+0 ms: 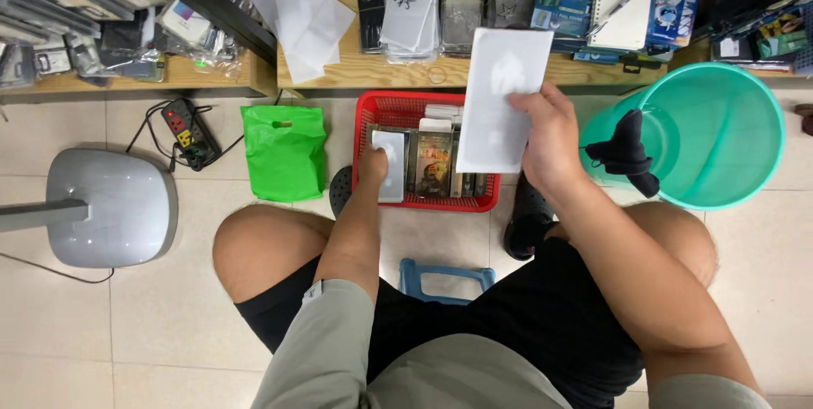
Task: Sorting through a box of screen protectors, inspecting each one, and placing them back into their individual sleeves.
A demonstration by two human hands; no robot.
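Pale floor tiles [152, 324] spread under a seated person, whose bare knees and black shorts fill the lower middle of the view, with a blue stool [446, 279] showing between the legs. Along the top runs a low wooden shelf [373, 74] crowded with packets, phone cases, loose white sheets and a spiral notebook [625, 11]. At the right stands a big teal bucket [707, 134] tipped toward the camera, a black cloth [628, 153] hanging over its near rim. At the left sits a grey rounded stand base [110, 206], and behind it a black power strip [188, 131] with its cable trailing on the tiles. A green plastic bag [285, 151] lies flat just left of a red basket [373, 113], which stands on the floor below the shelf, right in front of the knees, with flat packets upright in a row inside it. The right hand [546, 142] is raised above the basket's right end, fingers and thumb closed on the lower edge of a white sleeve [500, 96] held upright. The left hand [373, 165] reaches down into the basket's left part, fingers closed on a grey packet [390, 163] at the row's left end. Black sandals [527, 223] show beside the basket.
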